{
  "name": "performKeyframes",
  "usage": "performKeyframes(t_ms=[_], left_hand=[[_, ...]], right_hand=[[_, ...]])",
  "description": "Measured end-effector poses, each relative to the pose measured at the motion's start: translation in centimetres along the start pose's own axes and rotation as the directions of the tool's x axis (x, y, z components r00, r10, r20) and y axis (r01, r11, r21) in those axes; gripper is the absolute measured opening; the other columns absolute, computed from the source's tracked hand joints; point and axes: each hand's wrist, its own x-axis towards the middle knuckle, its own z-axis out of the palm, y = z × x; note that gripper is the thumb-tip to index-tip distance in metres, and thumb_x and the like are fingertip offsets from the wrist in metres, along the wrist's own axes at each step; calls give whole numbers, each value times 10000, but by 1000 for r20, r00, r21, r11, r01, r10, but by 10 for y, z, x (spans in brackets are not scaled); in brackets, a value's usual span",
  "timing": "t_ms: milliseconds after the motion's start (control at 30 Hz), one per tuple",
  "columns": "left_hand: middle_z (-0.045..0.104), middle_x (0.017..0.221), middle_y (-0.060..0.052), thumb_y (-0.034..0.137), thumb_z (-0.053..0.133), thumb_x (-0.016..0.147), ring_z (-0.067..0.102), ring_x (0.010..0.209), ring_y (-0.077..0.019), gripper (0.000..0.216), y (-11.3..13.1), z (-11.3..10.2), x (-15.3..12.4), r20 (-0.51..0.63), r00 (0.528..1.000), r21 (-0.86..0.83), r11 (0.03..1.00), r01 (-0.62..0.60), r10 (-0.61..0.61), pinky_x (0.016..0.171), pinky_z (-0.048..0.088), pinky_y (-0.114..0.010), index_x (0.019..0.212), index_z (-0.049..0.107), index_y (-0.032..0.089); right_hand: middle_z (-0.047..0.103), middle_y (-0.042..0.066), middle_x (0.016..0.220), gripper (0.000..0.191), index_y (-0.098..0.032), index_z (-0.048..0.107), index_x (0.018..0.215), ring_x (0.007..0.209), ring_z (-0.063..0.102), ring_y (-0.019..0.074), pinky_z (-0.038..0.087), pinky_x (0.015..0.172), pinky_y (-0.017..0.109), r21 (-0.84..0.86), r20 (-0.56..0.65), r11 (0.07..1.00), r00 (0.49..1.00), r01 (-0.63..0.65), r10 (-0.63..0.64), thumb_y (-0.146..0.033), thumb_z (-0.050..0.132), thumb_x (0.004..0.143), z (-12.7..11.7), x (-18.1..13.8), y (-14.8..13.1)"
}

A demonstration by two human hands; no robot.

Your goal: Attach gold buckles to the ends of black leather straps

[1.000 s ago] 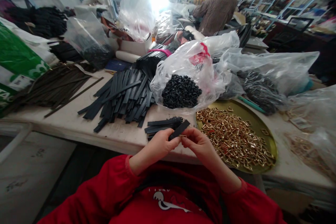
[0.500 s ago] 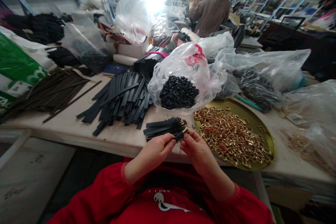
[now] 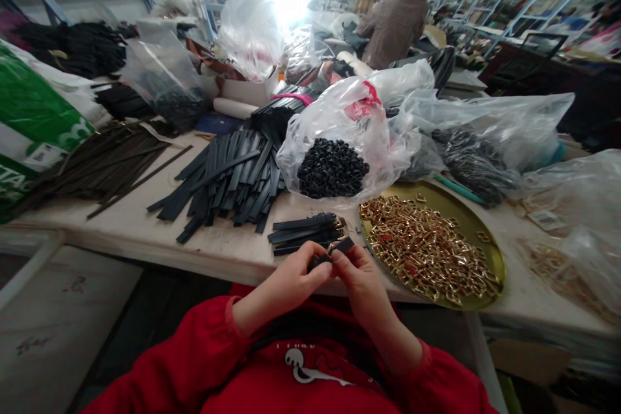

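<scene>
My left hand (image 3: 295,278) and my right hand (image 3: 356,275) meet at the table's front edge, both pinching one short black strap (image 3: 334,251) that carries a small gold buckle near its far end. Just beyond my fingers lies a small stack of finished black straps (image 3: 305,231). To the right, a round gold tray (image 3: 485,233) holds a heap of gold buckles (image 3: 422,249). An open plastic bag (image 3: 349,123) with black loops (image 3: 332,168) sits behind the stack.
A spread pile of long black straps (image 3: 228,181) and thin brown strips (image 3: 97,162) cover the left of the table. Clear bags (image 3: 490,129) of dark hardware crowd the right. A person (image 3: 395,22) stands at the back.
My hands have drawn the strap a little closer to my body and lower. The strap now lies flatter between my fingers, with the buckle pushed along it.
</scene>
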Motion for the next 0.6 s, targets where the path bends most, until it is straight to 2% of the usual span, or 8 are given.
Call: performKeyframes(t_ms=[67, 133, 267, 333, 400, 500, 533, 600], left_hand=[[561, 708, 14, 313, 449, 828, 494, 645, -117, 151, -1, 1, 0, 21, 999, -93, 995, 45, -43, 612, 393, -222, 801, 494, 171], [519, 656, 27, 332, 436, 832, 455, 592, -99, 184, -1, 1, 1, 45, 996, -156, 984, 83, -77, 557, 367, -206, 755, 478, 170], [471, 598, 44, 341, 449, 803, 385, 512, -77, 193, -4, 3, 3, 52, 987, -239, 958, 159, -150, 471, 303, -190, 709, 456, 171], [454, 568, 57, 354, 456, 785, 341, 458, -67, 194, -6, 5, 4, 64, 978, -271, 940, 209, -199, 431, 264, -191, 710, 447, 176], [459, 551, 61, 372, 451, 780, 319, 431, -67, 203, -10, 7, 6, 82, 969, -280, 928, 248, -234, 412, 242, -197, 714, 443, 180], [477, 571, 46, 354, 465, 773, 388, 505, -89, 206, -13, 9, 6, -8, 980, -159, 968, 194, -198, 471, 296, -206, 665, 441, 181], [482, 581, 41, 339, 471, 772, 413, 542, -98, 204, -13, 8, 5, -46, 985, -87, 982, 165, -169, 503, 316, -212, 647, 444, 181], [507, 599, 35, 334, 479, 780, 450, 591, -112, 207, -10, 6, 3, -52, 991, 23, 991, 128, -127, 548, 334, -223, 645, 466, 178]], right_hand=[[575, -32, 640, 194, -192, 607, 725, 564, 495, 90, 427, 545, 222, -132, 23, 986, 995, 97, -95, -368, 681, 690, 1, -3, 1], [565, -25, 625, 219, -182, 588, 697, 577, 495, 98, 423, 560, 229, -174, 62, 979, 993, 107, -98, -393, 641, 724, 0, -3, 1], [547, -28, 632, 232, -190, 550, 756, 553, 493, 104, 434, 571, 252, -31, 132, 998, 989, -58, 61, -419, 584, 759, -2, 2, 4], [537, -29, 629, 233, -196, 538, 781, 535, 488, 111, 434, 563, 267, -42, 145, 996, 986, -77, 82, -428, 554, 772, -2, 3, 6], [540, -17, 642, 222, -197, 546, 770, 566, 492, 124, 424, 578, 274, -223, 83, 972, 995, 70, -52, -417, 533, 784, -2, 3, 8], [563, 11, 707, 179, -192, 574, 735, 673, 503, 150, 406, 644, 288, -535, 70, 777, 934, 332, -351, -368, 564, 760, -7, 2, 8], [562, 12, 713, 168, -189, 575, 734, 679, 500, 151, 403, 647, 288, -573, 85, 738, 921, 356, -379, -357, 580, 746, -9, 3, 8], [547, 1, 688, 185, -184, 555, 741, 640, 494, 141, 402, 612, 277, -552, 113, 778, 951, 300, -287, -365, 592, 732, -14, 5, 6]])
